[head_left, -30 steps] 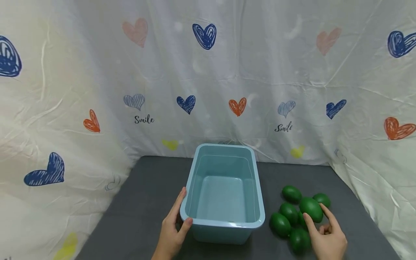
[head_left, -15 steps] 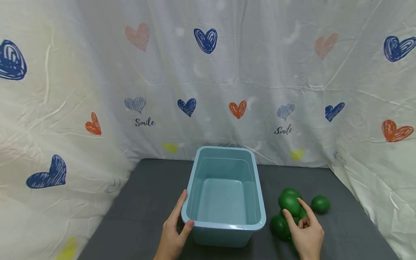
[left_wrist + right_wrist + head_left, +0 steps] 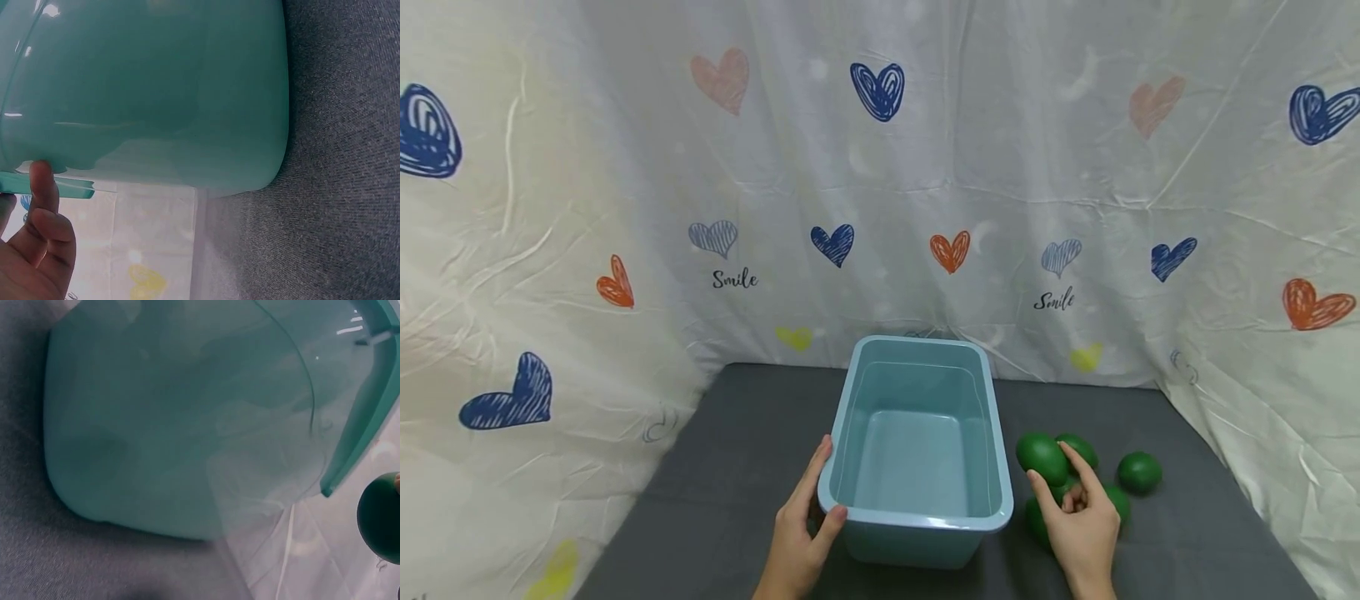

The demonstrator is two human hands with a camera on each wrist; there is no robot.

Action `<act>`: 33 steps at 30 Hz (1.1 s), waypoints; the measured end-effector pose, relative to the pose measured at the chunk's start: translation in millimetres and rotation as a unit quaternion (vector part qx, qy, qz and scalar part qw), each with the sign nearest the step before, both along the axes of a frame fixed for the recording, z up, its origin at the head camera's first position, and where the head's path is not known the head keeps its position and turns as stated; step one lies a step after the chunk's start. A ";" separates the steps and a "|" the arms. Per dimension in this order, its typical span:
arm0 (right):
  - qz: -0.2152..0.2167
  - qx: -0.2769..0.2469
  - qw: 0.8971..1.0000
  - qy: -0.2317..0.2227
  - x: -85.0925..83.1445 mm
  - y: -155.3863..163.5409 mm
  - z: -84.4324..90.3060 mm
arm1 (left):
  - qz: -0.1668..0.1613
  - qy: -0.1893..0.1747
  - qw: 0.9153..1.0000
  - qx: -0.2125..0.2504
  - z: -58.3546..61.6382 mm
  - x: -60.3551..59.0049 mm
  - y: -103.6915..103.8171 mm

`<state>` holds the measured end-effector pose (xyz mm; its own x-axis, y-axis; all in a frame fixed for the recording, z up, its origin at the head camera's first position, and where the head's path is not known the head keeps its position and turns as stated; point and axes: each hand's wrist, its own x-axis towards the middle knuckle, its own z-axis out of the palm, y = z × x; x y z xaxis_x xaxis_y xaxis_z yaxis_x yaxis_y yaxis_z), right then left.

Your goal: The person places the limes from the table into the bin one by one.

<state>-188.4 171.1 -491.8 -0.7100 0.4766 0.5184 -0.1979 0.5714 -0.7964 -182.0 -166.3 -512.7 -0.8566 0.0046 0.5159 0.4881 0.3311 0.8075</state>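
Green fruit [image 3: 1041, 458] is shifted leftward since the earlier frame, just outside the right rim of the bin [image 3: 917, 522] | pinched by right hand's [image 3: 1082, 529] thumb and finger, above the bench [image 3: 730, 475] | near-left bin corner is gripped by left hand [image 3: 797, 537] | wider room is offered leftward; rightward, it is narrowed by other fruits [image 3: 1140, 472].

A wrinkly white cloth [image 3: 895, 158] with blue, orange, pink and yellow hearts [image 3: 878, 92] hangs behind a flat dark grey worktop [image 3: 760, 433].
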 end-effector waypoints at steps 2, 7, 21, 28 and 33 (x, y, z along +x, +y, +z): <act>0.005 0.005 1.000 0.011 -1.7 -1.9 1.3 | -0.002 -0.003 1.000 0.004 -0.1 0.2 -0.2; 0.010 0.009 1.000 0.024 -5.4 -5.0 5.1 | -0.002 -0.001 1.000 0.003 -0.2 0.0 0.2; 0.037 0.006 0.997 0.067 -14.5 -10.2 19.9 | -0.001 -0.006 1.000 0.004 -1.0 2.1 -0.4; 0.059 0.016 0.993 0.100 -17.0 -20.2 27.0 | -0.004 -0.008 1.000 -0.005 -0.5 2.0 -1.7; 0.078 0.017 0.991 0.109 -17.4 -27.4 29.8 | -0.005 -0.006 1.000 -0.005 -0.9 1.3 -0.9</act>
